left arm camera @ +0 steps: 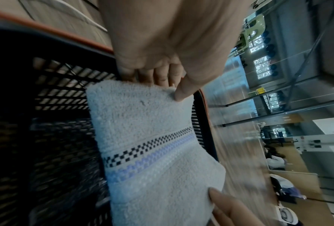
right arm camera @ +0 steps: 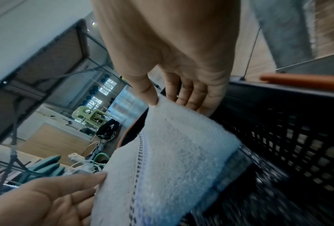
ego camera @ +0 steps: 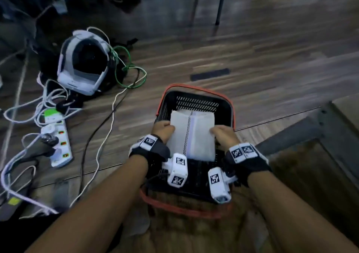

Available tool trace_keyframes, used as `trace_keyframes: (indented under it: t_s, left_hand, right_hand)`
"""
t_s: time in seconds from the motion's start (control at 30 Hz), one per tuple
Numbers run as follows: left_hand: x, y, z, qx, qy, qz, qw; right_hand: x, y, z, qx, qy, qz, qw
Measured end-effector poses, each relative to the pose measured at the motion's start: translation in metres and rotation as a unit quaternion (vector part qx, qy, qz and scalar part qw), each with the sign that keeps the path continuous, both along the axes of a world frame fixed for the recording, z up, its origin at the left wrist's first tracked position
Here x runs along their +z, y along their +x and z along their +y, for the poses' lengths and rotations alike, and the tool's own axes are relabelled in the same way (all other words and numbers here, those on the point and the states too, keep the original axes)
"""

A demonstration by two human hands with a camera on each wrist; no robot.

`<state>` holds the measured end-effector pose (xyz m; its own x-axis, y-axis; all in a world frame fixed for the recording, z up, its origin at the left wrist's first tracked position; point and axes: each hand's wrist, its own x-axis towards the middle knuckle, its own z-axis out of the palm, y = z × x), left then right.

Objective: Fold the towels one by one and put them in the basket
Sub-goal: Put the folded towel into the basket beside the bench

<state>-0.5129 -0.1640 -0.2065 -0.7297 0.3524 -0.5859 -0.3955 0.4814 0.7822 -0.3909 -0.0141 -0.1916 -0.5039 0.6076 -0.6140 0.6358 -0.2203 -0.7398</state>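
Observation:
A folded white towel [ego camera: 192, 134] with a black checkered and lilac stripe hangs over the open top of a black slatted basket [ego camera: 196, 102] with an orange-red rim, standing on the floor. My left hand [ego camera: 164, 129] pinches the towel's left edge, thumb on top and fingers beneath. My right hand [ego camera: 223, 134] pinches the right edge the same way. In the left wrist view the left hand [left arm camera: 170, 82] grips a corner of the towel [left arm camera: 143, 137] above the basket [left arm camera: 56, 107]. In the right wrist view the right hand [right arm camera: 162, 97] grips the towel [right arm camera: 172, 152].
A white headset [ego camera: 83, 62] lies on the wooden floor at the left, with a green cable [ego camera: 134, 74], white cables and a power strip [ego camera: 56, 138] beside it. A table frame [ego camera: 320, 128] stands at the right. Dark table legs [ego camera: 219, 2] rise at the back.

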Motion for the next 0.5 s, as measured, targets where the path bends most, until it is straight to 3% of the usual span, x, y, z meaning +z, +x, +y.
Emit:
trace_keyframes:
  t_s: [0.23,0.5]
  left_hand:
    - [-0.044,-0.054,0.062,-0.038,-0.012,0.045,0.998]
    - [-0.081,-0.060,0.072,-0.055,-0.081,0.075,0.992]
  right_hand:
    - [-0.049,-0.057,0.053,-0.014,0.030,-0.030,0.999]
    - [-0.079,-0.064,0.056,0.012,0.052,-0.059,0.997]
